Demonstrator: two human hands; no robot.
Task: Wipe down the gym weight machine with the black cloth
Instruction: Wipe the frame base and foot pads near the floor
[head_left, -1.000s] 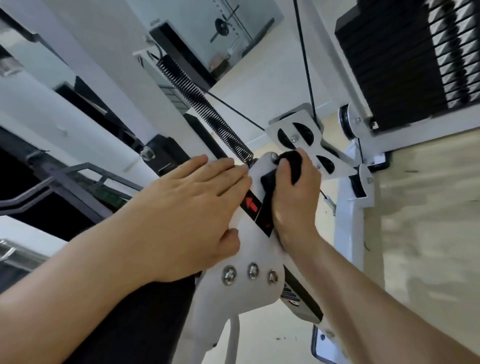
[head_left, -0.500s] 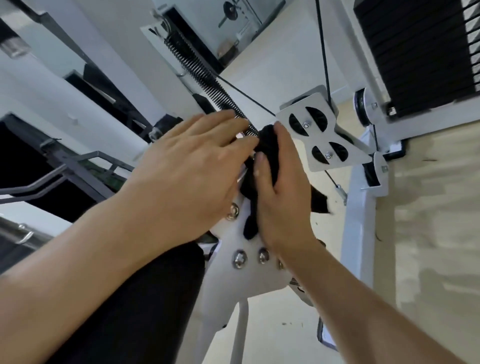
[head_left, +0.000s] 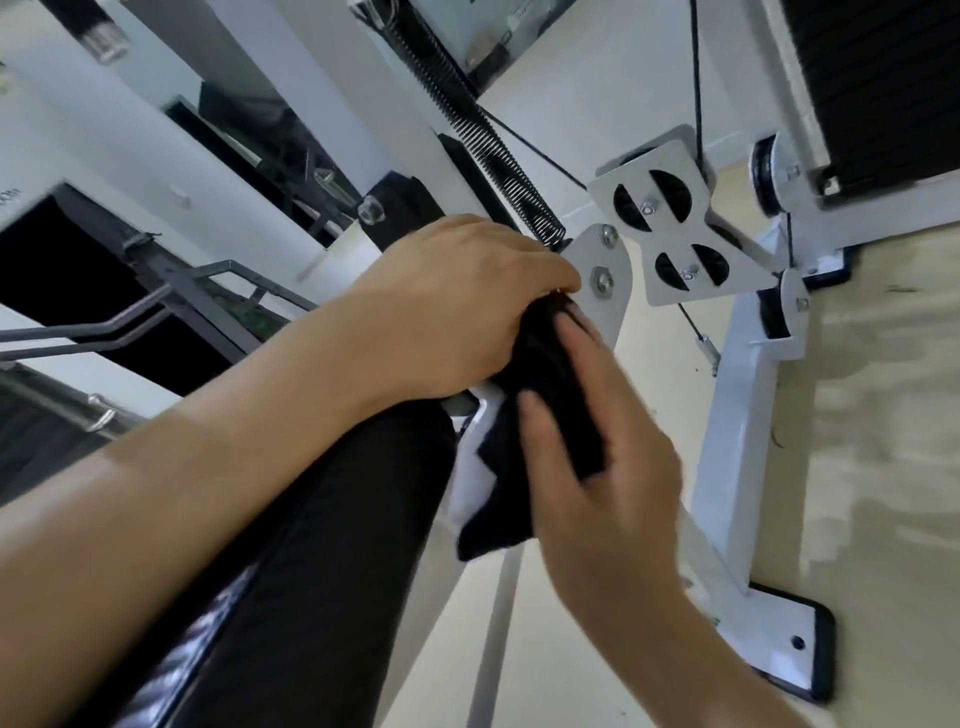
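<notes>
At the lower left of the frame a glossy black padded roller (head_left: 291, 561) runs up toward the middle, where the right hand (head_left: 602, 467) presses its fingers on the limp black cloth (head_left: 540, 415) against a white metal bracket (head_left: 602, 275) of the weight machine. Just above it the left hand (head_left: 457, 306) is clenched over the cloth's upper end. Farther off, a coiled steel spring (head_left: 488, 140) slants to the upper centre, a white pulley plate (head_left: 670, 218) sits right of the bracket, and black weight plates (head_left: 883, 83) fill the upper right.
</notes>
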